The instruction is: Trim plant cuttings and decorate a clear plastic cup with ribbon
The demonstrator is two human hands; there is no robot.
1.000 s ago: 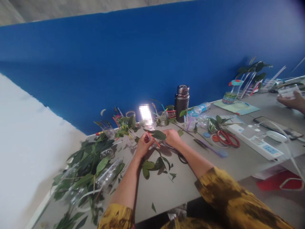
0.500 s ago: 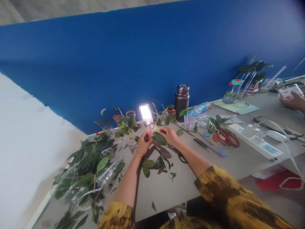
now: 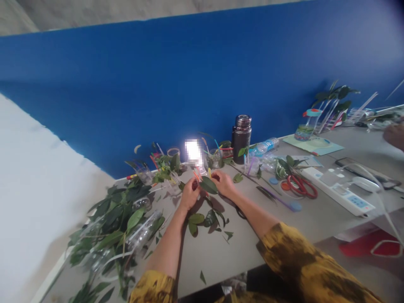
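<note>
My left hand [image 3: 190, 194] is closed, its fingers pinched around thin orange straws [image 3: 197, 174] that poke up above them. A large green leaf [image 3: 208, 185] spans the gap between my two hands. On its other side, my right hand [image 3: 223, 184] has its fingers bent together at the leaf's edge; what they pinch is too small to make out. A short yellow straw [image 3: 209, 171] stands just beside those fingertips. Below my hands, several cut leaves [image 3: 196, 219] and leaf scraps lie on the grey table [image 3: 221, 256]. A bright light [image 3: 193, 151] glares behind them.
Leafy branches and clear plastic bottles [image 3: 143, 231] crowd the left side. Along the blue wall stands a dark thermos [image 3: 241, 141], near a lying water bottle [image 3: 265, 146]. Red scissors [image 3: 301, 186], a white power strip [image 3: 339, 191] and another person's hand [image 3: 394, 135] are to the right.
My hands stay close together around the leaf, with only slight shifts. At the far right, the other person's hand has moved rightward, partly out of view.
</note>
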